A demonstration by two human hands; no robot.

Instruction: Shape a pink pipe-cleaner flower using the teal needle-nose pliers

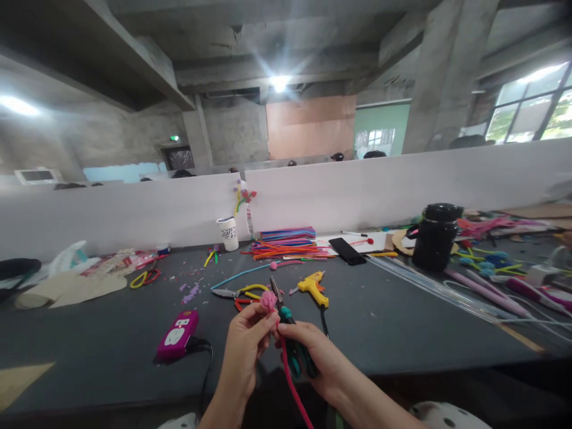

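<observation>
My left hand (248, 339) is closed, pinching a small pink pipe-cleaner flower (268, 300) just below its fluffy head. From there a red-pink pipe-cleaner stem (289, 375) hangs down toward the table's front edge. My right hand (315, 351) is closed round long-nose pliers with teal and black handles (291, 345), their jaws pointing up beside the flower. Its thumb tip touches the stem; its other fingers are mostly hidden behind the handles. Just beyond lie cutting pliers with yellow and orange handles (254, 291) and a yellow glue gun (314, 288).
A magenta power socket (179, 335) with a black cord sits left. Behind are bundled pipe cleaners (286, 244), a white cup (228, 233) and a phone (347, 251). A black flask (435, 237) and clear sticks (429, 283) lie right. A white partition (357, 190) closes the back.
</observation>
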